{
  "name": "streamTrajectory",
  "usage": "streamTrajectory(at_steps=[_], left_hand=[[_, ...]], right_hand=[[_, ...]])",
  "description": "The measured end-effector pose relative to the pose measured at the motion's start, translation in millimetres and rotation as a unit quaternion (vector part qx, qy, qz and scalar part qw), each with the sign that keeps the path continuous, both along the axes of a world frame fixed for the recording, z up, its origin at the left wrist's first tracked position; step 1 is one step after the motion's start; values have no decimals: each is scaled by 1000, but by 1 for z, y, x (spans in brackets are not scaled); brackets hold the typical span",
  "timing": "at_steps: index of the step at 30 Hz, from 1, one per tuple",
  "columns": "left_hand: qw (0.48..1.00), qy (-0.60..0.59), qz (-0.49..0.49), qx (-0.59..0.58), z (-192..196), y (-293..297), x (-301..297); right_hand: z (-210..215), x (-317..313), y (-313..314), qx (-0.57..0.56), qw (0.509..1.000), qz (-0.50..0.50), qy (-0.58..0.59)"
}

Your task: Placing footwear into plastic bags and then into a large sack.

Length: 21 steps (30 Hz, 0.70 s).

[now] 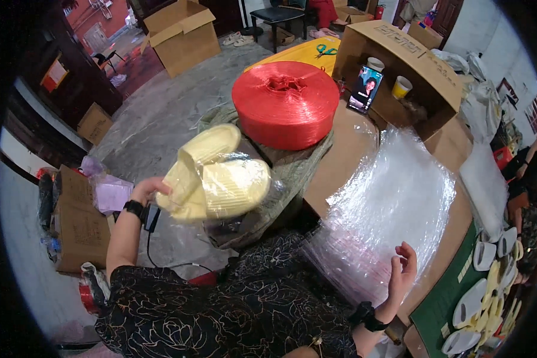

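At the left my left hand (151,192) grips a pair of pale yellow slippers (235,186) in a clear plastic bag, closed on the toe or heel end nearest the wrist. The pair hangs over a grey-green woven sack (304,170), one slipper overlapping the other. My right hand (403,271) is raised above the lower right edge of a stack of clear plastic bags (394,191), its fingers loosely bent and apart, with nothing in them. Pinkish strips run along the stack's near edge.
A large red roll of plastic twine (286,104) stands beyond the slippers. An open cardboard box (406,65) holds cups behind a propped phone (365,89). Green-handled scissors (325,51) lie on a yellow surface. More slippers (489,298) cover a green board at right. Another carton (83,218) stands left.
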State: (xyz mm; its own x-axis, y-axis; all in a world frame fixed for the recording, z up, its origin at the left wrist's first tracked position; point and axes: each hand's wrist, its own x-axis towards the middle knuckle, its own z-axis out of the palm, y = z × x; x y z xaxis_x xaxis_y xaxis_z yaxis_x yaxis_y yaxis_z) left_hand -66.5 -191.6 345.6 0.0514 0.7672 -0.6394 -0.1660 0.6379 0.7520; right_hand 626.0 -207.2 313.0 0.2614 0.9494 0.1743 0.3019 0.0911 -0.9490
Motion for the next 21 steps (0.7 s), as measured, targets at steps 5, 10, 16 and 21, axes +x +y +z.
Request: streamTrajectory(at_steps=[5, 10, 16, 21], left_hand=[[987, 72, 134, -56, -17, 1, 73], [988, -75, 132, 23, -130, 54, 155], [972, 71, 222, 4, -280, 125, 213], [989, 134, -16, -67, -252, 106, 212]], right_hand=[[-27, -2, 2, -78, 996, -38, 16], [-33, -2, 2, -74, 994, -43, 62], [-31, -8, 4, -71, 996, -47, 40], [-35, -13, 5, -49, 996, -63, 40]])
